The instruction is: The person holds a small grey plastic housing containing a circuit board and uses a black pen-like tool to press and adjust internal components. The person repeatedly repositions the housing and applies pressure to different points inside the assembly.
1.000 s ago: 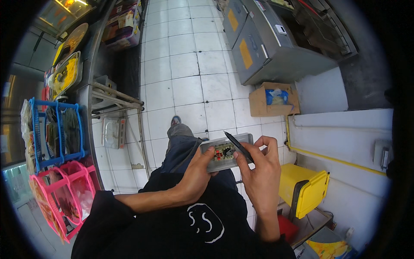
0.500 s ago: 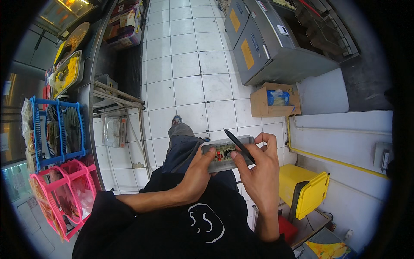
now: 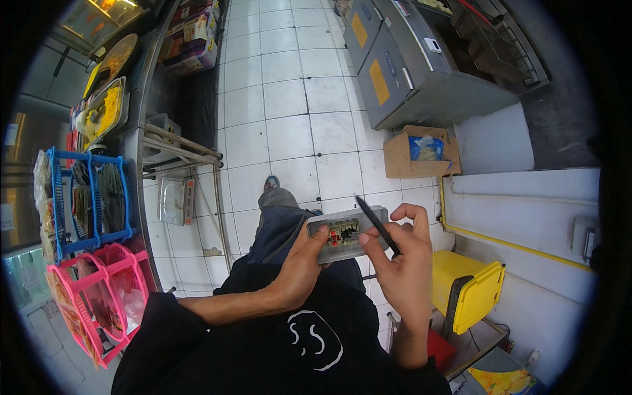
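Note:
My left hand [image 3: 301, 253] grips a translucent grey plastic case [image 3: 317, 253] by its left end, thumb over the rim. Inside the case lies a small circuit board [image 3: 345, 234] with red and black parts, too small to make out singly. A black pen-like tool [image 3: 375, 220] is held in my right hand [image 3: 401, 263], angled with its point up and to the left; that hand's thumb tip reaches to the case's right part, beside the board. My black top fills the lower middle of the view.
A steel counter [image 3: 137, 171] on the left bears food trays, a blue rack [image 3: 92, 197] and a pink rack [image 3: 76, 289]. Grey steel cabinets [image 3: 405, 66], a cardboard box [image 3: 398, 164] and a yellow bin [image 3: 454, 276] line the right. Tiled floor [image 3: 286, 118] runs between.
My right hand and the black tool have shifted slightly to the right, and the tool tilts a little more steeply. My left hand and the case are nearly unmoved.

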Available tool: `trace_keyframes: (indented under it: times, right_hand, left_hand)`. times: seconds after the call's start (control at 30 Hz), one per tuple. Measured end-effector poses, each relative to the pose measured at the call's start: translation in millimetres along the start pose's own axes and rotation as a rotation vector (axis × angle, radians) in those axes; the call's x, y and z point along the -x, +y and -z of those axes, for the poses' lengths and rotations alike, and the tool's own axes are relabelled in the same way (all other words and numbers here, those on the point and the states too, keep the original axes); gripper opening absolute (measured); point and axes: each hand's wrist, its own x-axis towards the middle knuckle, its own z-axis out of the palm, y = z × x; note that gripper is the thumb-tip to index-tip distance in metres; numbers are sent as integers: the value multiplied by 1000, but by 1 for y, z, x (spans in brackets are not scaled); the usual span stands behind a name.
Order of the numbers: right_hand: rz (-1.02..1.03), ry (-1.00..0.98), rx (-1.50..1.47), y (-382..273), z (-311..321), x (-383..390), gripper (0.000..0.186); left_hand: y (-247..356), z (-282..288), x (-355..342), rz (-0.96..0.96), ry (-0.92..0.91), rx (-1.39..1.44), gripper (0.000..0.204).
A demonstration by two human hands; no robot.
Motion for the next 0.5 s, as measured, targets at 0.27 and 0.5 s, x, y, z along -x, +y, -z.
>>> trace_keyframes:
  times: [0.27,0.5]
  right_hand:
    - [-1,-9,-82,-7,-10,9,11]
    - [26,14,-39,-9,-17,9,11]
  left_hand:
    - [-1,-1,1,-12,23,-9,31]
    - [-1,-1,2,-27,23,1,30]
